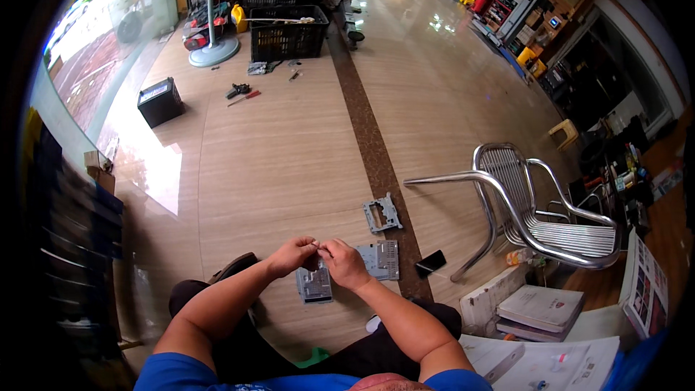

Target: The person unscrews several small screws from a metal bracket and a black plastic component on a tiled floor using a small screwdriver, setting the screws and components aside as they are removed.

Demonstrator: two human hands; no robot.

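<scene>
My left hand [293, 255] and my right hand [343, 263] meet in front of me with fingertips pinched together. Whatever they hold between them is too small to make out. Beneath them on the floor lies a grey metal box-like unit [315, 287]. Partly behind my right hand is a grey metal panel [384, 259] with slots along its right side. Farther off rests a grey metal frame [382, 213] with a large opening in its middle. A black phone [431, 264] lies to the right of the panel.
A shiny metal chair [536, 210] stands at right, with books [541, 308] nearer me. Farther left are a black battery [160, 102], a red-handled screwdriver [245, 98], a fan stand [213, 51] and black crates [287, 32]. A dark strip [368, 127] crosses the tiled floor.
</scene>
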